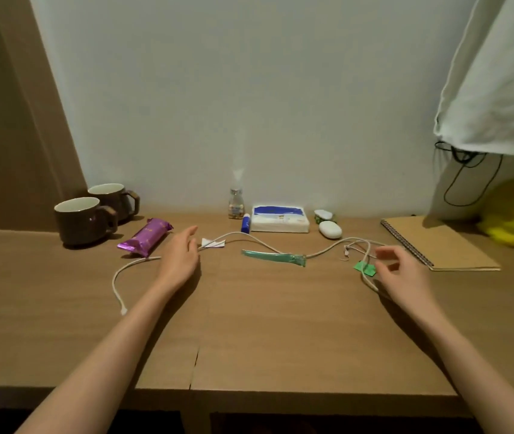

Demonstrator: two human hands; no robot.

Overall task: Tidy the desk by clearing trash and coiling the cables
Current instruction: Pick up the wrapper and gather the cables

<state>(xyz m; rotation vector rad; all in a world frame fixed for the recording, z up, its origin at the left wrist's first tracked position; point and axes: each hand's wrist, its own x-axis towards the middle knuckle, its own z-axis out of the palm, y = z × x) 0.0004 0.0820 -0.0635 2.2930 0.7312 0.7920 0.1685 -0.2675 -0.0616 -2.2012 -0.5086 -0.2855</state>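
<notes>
Left hand (180,261): fingers straight, empty, over white cable (240,233)
Right hand (402,272): blurred, grip unclear, just beside green scrap (364,267)

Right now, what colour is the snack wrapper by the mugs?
The snack wrapper is shiny purple, seen best in the head view.

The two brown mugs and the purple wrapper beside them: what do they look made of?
The front mug and the back mug look like glazed ceramic: glossy brown outside with small highlights, pale cream inside, thick walls. The purple wrapper looks like metallised plastic film or foil, since it is shiny and creased with crimped ends. Which of the two it is cannot be told.
</notes>
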